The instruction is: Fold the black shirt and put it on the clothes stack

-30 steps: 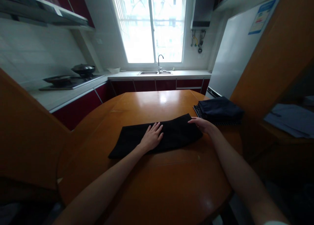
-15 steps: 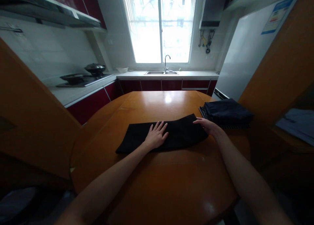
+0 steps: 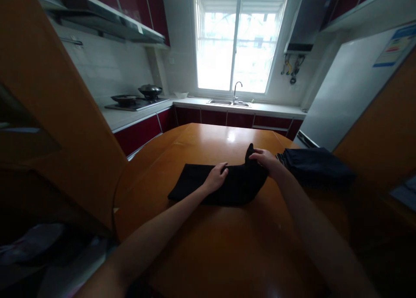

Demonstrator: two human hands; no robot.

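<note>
A folded black garment lies lengthwise across the wooden table; its exact kind is hard to make out. My left hand rests on its middle near the far edge, fingers slightly bent and thumb apart. At the garment's right end, my right hand grips the cloth between thumb and fingers. That corner is raised and bent upward, while the left part stays flat. Just right of my right hand sits a stack of folded dark navy clothes.
Beyond the table runs a counter with a sink and tap. A stove with a lidded wok stands at the back left. A white fridge rises on the right, and an orange-brown wooden panel on the left.
My right hand has lifted the garment's right end and bent it upward and inward. My left hand's spread fingers have drawn together somewhat. The camera view has shifted, so the room appears further right.
</note>
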